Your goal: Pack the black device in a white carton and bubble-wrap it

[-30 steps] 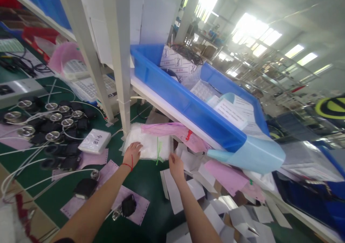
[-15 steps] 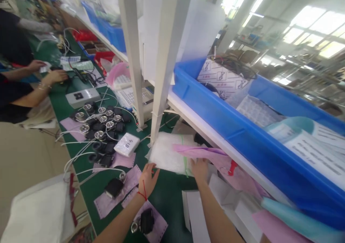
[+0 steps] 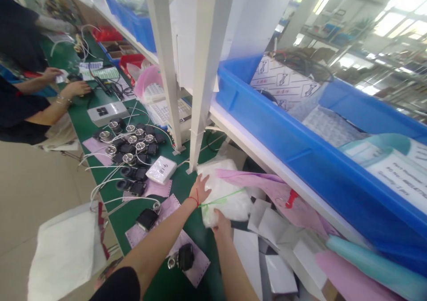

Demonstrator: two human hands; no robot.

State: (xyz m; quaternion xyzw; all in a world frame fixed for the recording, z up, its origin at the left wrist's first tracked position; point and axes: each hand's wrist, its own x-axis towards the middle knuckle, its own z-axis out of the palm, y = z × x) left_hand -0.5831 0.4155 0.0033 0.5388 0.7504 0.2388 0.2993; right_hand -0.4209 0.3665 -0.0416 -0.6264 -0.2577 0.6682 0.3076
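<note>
White packet (image 3: pixel 231 206) under left hand (image 3: pixel 200 189)

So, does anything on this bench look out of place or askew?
Mainly the white boxes under the shelf: they lie jumbled at different angles, not stacked. The pink sheeting also looks untidy, drooping partly over the white pack. I see nothing spilled.

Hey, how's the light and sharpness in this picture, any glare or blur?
Head view: windows glare white at upper right; head view: background racks hazy, soft; head view: left hand and right hand fairly clear; head view: white pack pale, little surface detail.
</note>
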